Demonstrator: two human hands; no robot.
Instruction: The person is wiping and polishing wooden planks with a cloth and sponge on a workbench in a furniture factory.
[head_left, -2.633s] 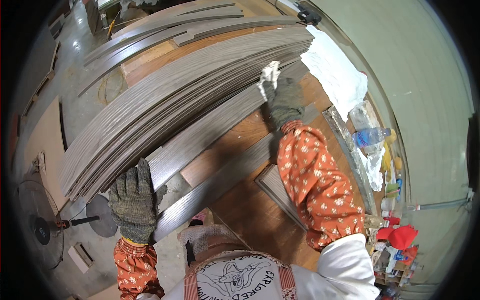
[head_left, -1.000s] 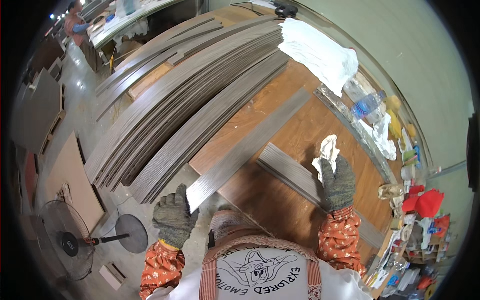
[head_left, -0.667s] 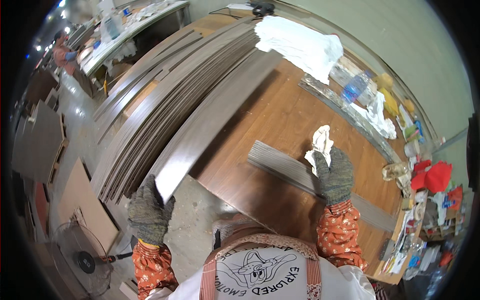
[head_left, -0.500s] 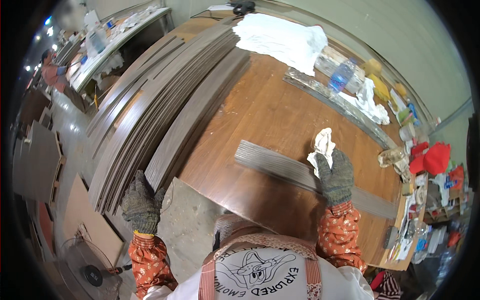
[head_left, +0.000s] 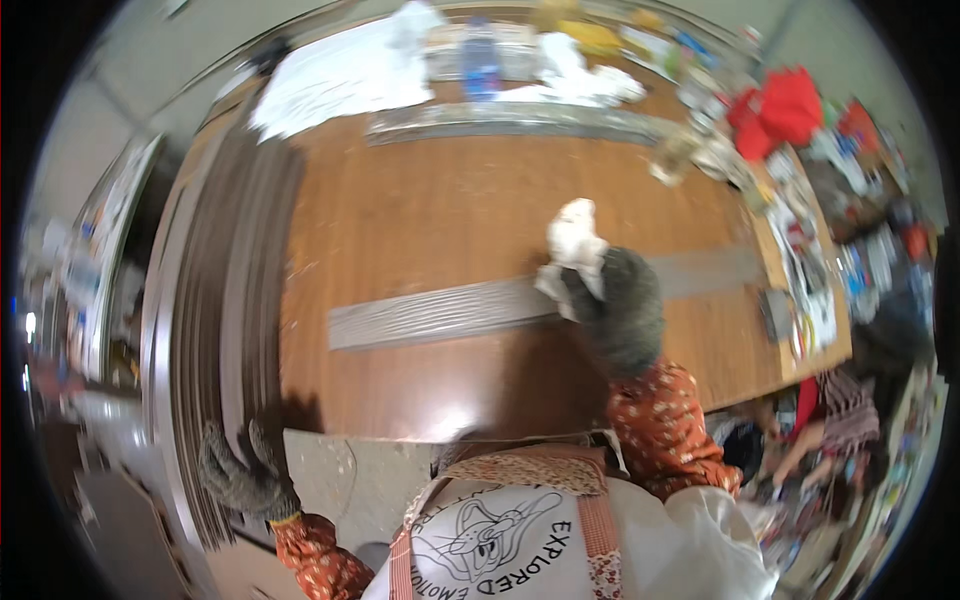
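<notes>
My right hand (head_left: 628, 315), in a grey knitted glove, is closed around a crumpled white rag (head_left: 577, 235). It is over a grey wood-grain strip (head_left: 440, 312) that lies crosswise on the brown wooden table (head_left: 430, 215), hiding part of it. My left hand (head_left: 243, 478), gloved alike, has its fingers spread and holds nothing. It is by the near ends of a stack of long grey-brown strips (head_left: 190, 330) along the table's left side. Whether it touches them I cannot tell.
Along the far edge lie a white cloth (head_left: 345, 80), a plastic bottle (head_left: 480, 65) and a plastic-wrapped bar (head_left: 510, 120). A red cap (head_left: 785, 110) and clutter fill the right corner. A person (head_left: 830, 425) is at lower right. Another workbench (head_left: 125, 260) stands left.
The whole view has swung to the right, with some blur. My left hand's fingers have spread apart near the strip ends. My right hand still holds the rag over the single strip.
</notes>
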